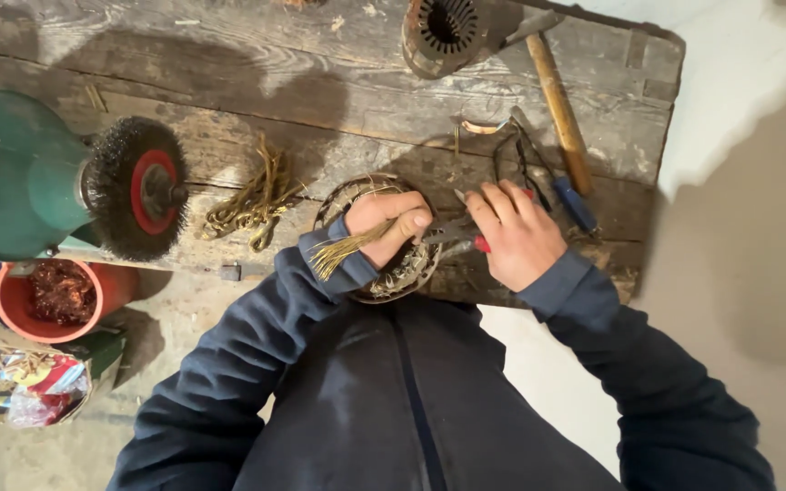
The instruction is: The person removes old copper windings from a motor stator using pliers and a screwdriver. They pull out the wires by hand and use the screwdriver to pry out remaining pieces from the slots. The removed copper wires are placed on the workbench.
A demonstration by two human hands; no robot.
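A round motor stator (404,273) with copper windings rests on the near edge of a worn wooden bench (320,100). My left hand (387,224) lies on top of it, closed around a bundle of cut yellowish wire ends (343,251) that fan out to the left. My right hand (518,233) grips red-handled pliers (458,235), whose jaws point left toward my left fingers. Both arms wear dark blue sleeves.
A green bench grinder (11,177) with a wire brush wheel (134,189) stands at left. A pile of pulled wire (252,202), a second stator (440,33), a wooden-handled hammer (559,105) and a blue-handled tool (575,202) lie on the bench. A red bucket of copper scrap (58,295) sits below.
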